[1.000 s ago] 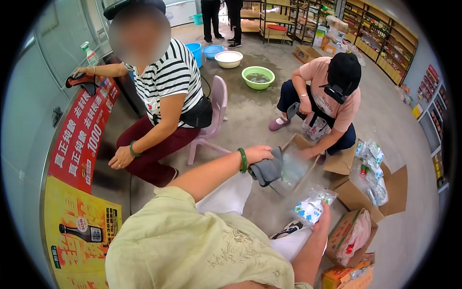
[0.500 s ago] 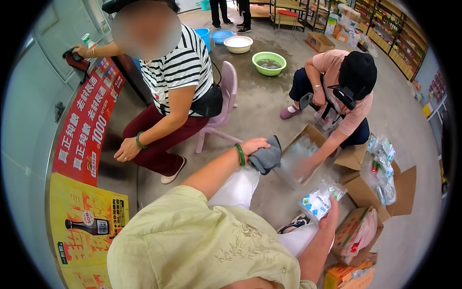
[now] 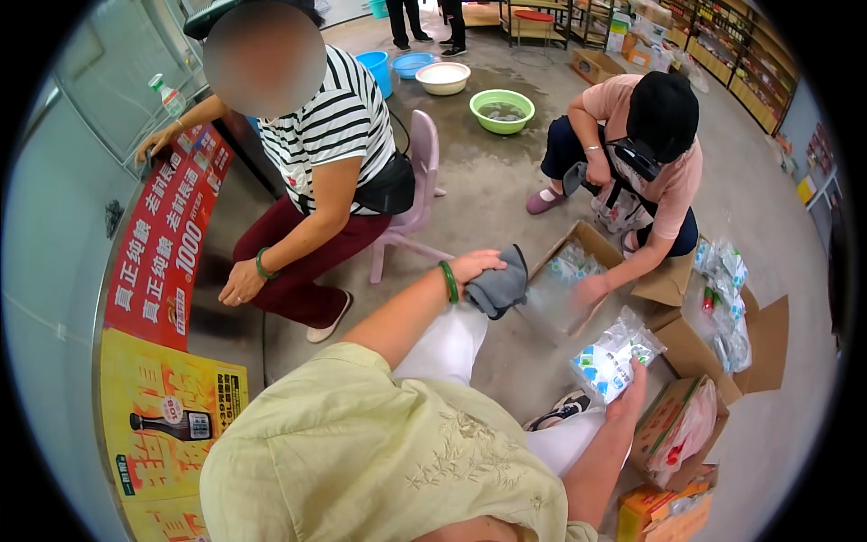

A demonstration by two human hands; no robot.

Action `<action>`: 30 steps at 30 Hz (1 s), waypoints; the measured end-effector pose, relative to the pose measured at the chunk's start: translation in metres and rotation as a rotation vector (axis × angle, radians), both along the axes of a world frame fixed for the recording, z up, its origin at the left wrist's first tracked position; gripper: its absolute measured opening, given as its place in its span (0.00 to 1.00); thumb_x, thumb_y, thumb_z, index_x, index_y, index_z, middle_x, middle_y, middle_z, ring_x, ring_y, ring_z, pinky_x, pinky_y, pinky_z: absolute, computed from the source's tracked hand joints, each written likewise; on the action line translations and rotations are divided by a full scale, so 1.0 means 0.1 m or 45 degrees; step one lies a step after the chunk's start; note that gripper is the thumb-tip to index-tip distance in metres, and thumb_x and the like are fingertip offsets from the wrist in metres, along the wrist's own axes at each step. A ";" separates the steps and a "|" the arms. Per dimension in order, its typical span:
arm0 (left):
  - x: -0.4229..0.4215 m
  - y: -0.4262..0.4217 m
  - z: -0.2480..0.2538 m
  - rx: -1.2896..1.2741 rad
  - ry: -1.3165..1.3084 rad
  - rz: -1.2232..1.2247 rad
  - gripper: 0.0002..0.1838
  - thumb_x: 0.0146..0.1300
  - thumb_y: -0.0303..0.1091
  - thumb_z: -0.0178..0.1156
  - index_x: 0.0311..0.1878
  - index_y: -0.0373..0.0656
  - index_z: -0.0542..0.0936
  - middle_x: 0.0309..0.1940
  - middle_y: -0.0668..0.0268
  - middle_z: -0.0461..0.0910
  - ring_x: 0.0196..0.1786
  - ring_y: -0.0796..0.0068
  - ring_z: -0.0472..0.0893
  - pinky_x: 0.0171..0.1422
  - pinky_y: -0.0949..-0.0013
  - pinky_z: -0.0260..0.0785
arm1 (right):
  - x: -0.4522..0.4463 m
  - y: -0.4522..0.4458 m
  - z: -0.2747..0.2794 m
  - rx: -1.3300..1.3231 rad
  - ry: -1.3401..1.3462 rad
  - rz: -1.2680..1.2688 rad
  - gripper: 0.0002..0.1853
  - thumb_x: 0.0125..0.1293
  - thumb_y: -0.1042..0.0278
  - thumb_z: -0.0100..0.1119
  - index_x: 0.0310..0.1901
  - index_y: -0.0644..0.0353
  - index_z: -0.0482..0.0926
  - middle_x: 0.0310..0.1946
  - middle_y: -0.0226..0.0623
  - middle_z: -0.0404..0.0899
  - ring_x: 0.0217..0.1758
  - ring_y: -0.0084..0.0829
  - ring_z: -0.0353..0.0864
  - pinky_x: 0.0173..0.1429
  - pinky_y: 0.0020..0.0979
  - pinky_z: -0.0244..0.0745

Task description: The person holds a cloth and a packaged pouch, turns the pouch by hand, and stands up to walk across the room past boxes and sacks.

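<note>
Cartons crowded the floor beside the right hand (image 3: 627, 394): an open box (image 3: 766, 341) of clear bags, a carton (image 3: 652, 428) with a thin pink bag (image 3: 691, 432), and an orange box (image 3: 643, 511). Ahead, a squatting person's hand (image 3: 593, 291) was at another open carton (image 3: 587, 238), between that person and the wearer. A seated person (image 3: 339, 149) on a pink chair (image 3: 423, 167) took up the left side, and a green basin (image 3: 502, 125) of water stood farther off.

The left hand (image 3: 475, 266) had its fingers curled onto a gray cloth (image 3: 498, 285), soft, folded and dark-edged, just above the white trousers (image 3: 444, 348). The right hand's fingers were closed on the lower edge of a clear packet (image 3: 612, 359), its crinkled, shiny plastic loose at the top around blue-and-white printing.

The cloth hid the left fingertips, the packet covered part of the right fingers, and the near carton's contents were blurred. The orange box was cut off below.
</note>
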State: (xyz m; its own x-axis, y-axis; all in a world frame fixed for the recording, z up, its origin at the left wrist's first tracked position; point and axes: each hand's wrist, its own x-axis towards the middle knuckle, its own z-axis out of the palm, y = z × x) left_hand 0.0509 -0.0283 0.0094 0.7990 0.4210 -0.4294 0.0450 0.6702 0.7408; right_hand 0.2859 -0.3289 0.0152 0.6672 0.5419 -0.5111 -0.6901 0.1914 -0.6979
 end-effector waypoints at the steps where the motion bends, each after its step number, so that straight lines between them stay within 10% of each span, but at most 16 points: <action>1: 0.01 0.01 -0.02 0.001 0.002 -0.002 0.18 0.59 0.33 0.57 0.52 0.41 0.73 0.42 0.60 0.79 0.41 0.67 0.82 0.46 0.63 0.76 | 0.02 -0.01 -0.04 0.001 0.002 -0.002 0.21 0.56 0.62 0.58 0.51 0.63 0.72 0.44 0.40 0.77 0.47 0.39 0.78 0.52 0.41 0.74; 30: -0.01 -0.01 0.11 0.212 0.044 -0.199 0.20 0.58 0.33 0.54 0.55 0.41 0.70 0.45 0.62 0.78 0.44 0.65 0.79 0.47 0.62 0.74 | -0.09 0.04 0.05 0.065 -0.241 -0.200 0.27 0.49 0.78 0.56 0.55 0.61 0.68 0.48 0.38 0.75 0.52 0.32 0.74 0.59 0.33 0.66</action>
State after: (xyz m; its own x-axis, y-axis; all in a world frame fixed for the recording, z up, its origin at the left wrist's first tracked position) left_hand 0.0495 -0.0293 0.0208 0.8461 0.3603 -0.3929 0.1664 0.5217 0.8368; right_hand 0.2771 -0.3251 0.0200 0.8266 0.4455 -0.3439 -0.5070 0.3243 -0.7986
